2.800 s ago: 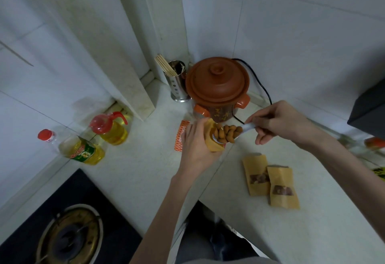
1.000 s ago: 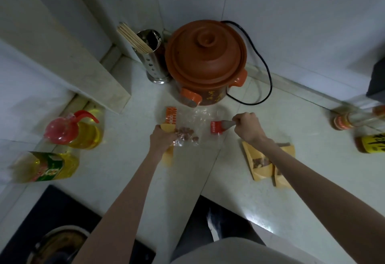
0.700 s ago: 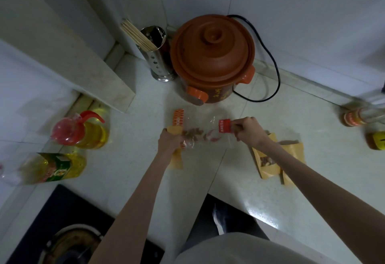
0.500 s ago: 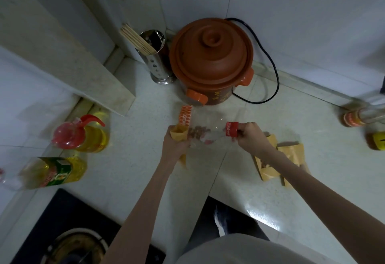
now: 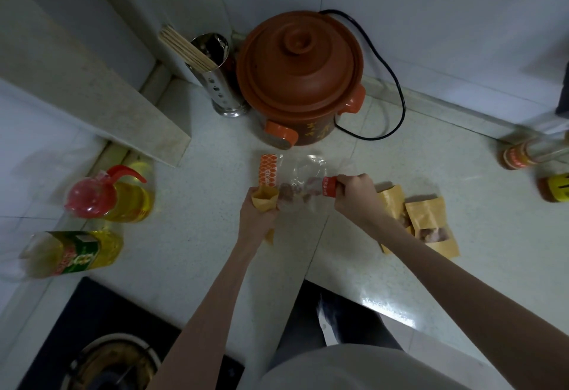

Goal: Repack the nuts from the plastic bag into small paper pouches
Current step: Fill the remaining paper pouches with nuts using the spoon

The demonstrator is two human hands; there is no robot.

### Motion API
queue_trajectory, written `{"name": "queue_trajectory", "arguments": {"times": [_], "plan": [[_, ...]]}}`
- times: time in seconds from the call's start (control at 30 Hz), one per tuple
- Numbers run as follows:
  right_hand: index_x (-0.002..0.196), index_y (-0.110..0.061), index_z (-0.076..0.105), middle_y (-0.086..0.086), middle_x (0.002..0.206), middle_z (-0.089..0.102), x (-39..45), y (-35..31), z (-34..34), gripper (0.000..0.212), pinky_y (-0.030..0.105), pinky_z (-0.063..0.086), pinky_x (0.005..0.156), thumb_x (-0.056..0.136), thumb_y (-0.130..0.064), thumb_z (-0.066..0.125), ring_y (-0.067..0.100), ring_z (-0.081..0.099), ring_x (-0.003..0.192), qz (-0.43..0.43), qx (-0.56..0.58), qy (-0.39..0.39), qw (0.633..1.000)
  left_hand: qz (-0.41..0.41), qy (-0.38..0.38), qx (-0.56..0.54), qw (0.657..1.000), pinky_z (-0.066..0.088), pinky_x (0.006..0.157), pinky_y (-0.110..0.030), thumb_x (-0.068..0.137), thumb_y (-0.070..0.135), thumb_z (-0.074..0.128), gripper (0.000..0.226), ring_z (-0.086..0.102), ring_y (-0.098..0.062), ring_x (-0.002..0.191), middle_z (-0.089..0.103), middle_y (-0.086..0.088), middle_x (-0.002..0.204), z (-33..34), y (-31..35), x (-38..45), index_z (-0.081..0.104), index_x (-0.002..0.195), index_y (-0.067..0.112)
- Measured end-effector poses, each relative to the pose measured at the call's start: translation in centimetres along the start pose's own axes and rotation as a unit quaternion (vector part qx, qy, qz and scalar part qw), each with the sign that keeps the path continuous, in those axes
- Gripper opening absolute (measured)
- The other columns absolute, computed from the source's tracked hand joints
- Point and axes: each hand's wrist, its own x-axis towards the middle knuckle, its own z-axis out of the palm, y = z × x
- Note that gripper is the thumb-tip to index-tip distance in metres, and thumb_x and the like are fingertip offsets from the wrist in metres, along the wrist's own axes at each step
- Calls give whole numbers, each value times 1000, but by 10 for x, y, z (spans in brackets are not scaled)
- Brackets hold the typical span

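My left hand (image 5: 257,220) grips a small open paper pouch (image 5: 264,202), mouth up, just in front of the clay pot. My right hand (image 5: 354,195) pinches the red-orange edge strip (image 5: 328,186) of the clear plastic bag (image 5: 303,174). The bag is stretched between both hands, and a clump of brown nuts (image 5: 289,192) lies in it right beside the pouch mouth. The bag's other orange strip (image 5: 267,169) lies flat behind the pouch. Two filled paper pouches (image 5: 429,220) lie on the counter to the right, partly behind my right forearm.
A brown clay pot (image 5: 298,75) with a black cord (image 5: 397,94) stands at the back, with a steel chopstick holder (image 5: 217,72) to its left. Two oil bottles (image 5: 117,197) lie at the left, sauce bottles (image 5: 529,155) at the far right, a gas burner (image 5: 104,359) at bottom left.
Earlier my right hand spooned nuts into the pouch. It has since taken the bag's red strip and lifted it, tipping the nuts toward the pouch in my left hand.
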Motion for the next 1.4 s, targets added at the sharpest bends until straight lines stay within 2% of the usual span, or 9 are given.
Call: {"name": "queue_trajectory", "arguments": {"times": [0.23,0.33,0.43,0.67,0.8,0.97,1.13,1.27,1.4], "plan": [[81,-2,66,-1,60,43,17,-8,20,20,26,30,60,78,2,47,19,35,60,11,-14,-2,1000,-10,-11,58,998,41,57,-17,77,8,71,40,58,0,78,60,16,89,2,4,10,52,102,34],[77,0,66,3,61,50,22,-14,25,19,28,35,56,75,5,47,20,41,57,15,-6,-7,1000,-18,-12,54,998,41,59,-16,75,11,74,41,57,2,81,60,17,91,1,4,15,53,104,33],[76,-3,64,11,69,59,23,-19,33,20,33,47,66,75,4,45,24,50,69,34,4,-46,998,-23,-12,49,998,40,59,-16,76,11,73,40,57,2,81,60,17,91,0,0,18,54,101,34],[64,-14,50,4,68,50,25,-24,53,19,26,42,66,81,-6,53,20,48,74,80,45,-79,993,-39,-19,48,998,40,64,-18,75,15,74,40,55,1,86,60,15,95,0,-6,21,56,109,26],[68,-3,61,14,71,62,29,-31,68,14,33,54,69,81,-4,54,25,59,73,110,112,-70,985,-60,-27,42,997,40,63,-17,77,16,73,35,58,-1,86,62,14,95,-2,-8,22,58,107,26],[59,-7,62,7,55,60,37,-32,72,32,17,49,50,90,-9,55,14,58,48,193,240,-43,950,-88,-43,-12,995,46,69,-23,57,19,68,49,64,-12,92,70,1,100,-9,-9,22,64,105,18],[81,4,70,25,82,70,42,-21,73,17,42,56,63,88,-5,58,25,62,63,252,333,-49,908,-125,-29,-66,990,45,65,-26,66,8,71,35,63,-14,87,67,1,92,-13,-9,24,65,99,18],[78,-4,71,12,71,70,40,-16,68,9,29,55,51,85,-5,66,12,62,52,257,361,-40,896,-136,-11,-82,987,52,76,-34,71,0,70,40,64,-24,96,69,-7,101,-16,-9,27,65,111,5],[70,-18,68,-3,62,68,35,-5,58,20,20,53,46,83,-5,64,5,65,49,272,343,-27,899,-148,-1,-82,986,51,92,-45,71,2,70,48,62,-28,105,67,-13,113,-18,-8,26,62,117,6]]}}
